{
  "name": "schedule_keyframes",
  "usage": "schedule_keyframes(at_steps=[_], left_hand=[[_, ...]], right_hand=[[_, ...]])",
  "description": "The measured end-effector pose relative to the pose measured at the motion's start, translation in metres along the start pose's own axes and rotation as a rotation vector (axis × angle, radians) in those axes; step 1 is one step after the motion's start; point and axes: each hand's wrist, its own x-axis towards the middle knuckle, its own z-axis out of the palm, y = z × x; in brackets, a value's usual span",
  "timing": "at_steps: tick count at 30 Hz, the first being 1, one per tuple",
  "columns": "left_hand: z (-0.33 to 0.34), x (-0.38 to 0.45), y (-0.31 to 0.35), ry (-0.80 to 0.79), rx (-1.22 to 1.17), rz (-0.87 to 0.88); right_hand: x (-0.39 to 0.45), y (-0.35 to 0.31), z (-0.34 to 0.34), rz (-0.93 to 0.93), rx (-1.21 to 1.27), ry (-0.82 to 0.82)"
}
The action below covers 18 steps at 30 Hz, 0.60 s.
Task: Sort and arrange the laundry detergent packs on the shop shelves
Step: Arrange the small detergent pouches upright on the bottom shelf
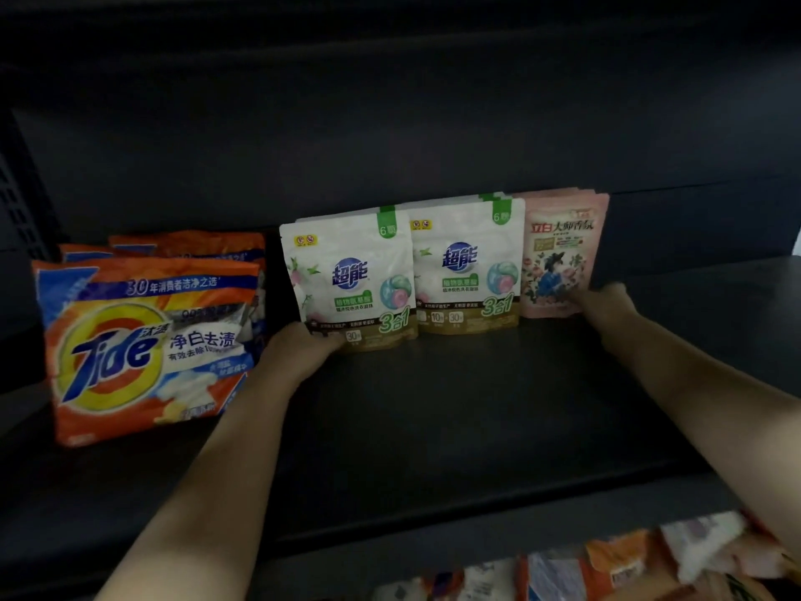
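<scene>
Both arms reached into the dark shelf (433,405). The left hand (299,344) gripped the lower corner of the left white pouch (351,275); the right hand (607,305) held the pink pouch (559,253) at its bottom edge. A second white pouch (468,262) stood between them, orange Tide bags (143,344) further left, and blurred packs (607,566) below.

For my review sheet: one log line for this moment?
left hand at white pouch | right hand at pink pouch | Tide bags leftmost
</scene>
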Motion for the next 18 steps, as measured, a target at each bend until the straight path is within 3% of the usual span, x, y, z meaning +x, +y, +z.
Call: schedule_keyframes(at_steps=[6, 12, 18], left_hand=[[0.007, -0.056, 0.015, -0.067, 0.386, 0.144], [0.063, -0.086, 0.070, -0.204, 0.527, 0.504], [0.118, -0.120, 0.132, -0.218, 0.526, 0.881]], right_hand=[[-0.049, -0.005, -0.004, -0.163, -0.566, -0.035], [-0.093, 0.010, -0.035, -0.434, -0.954, -0.152], [-0.117, 0.018, -0.096, -0.523, -0.973, -0.121]])
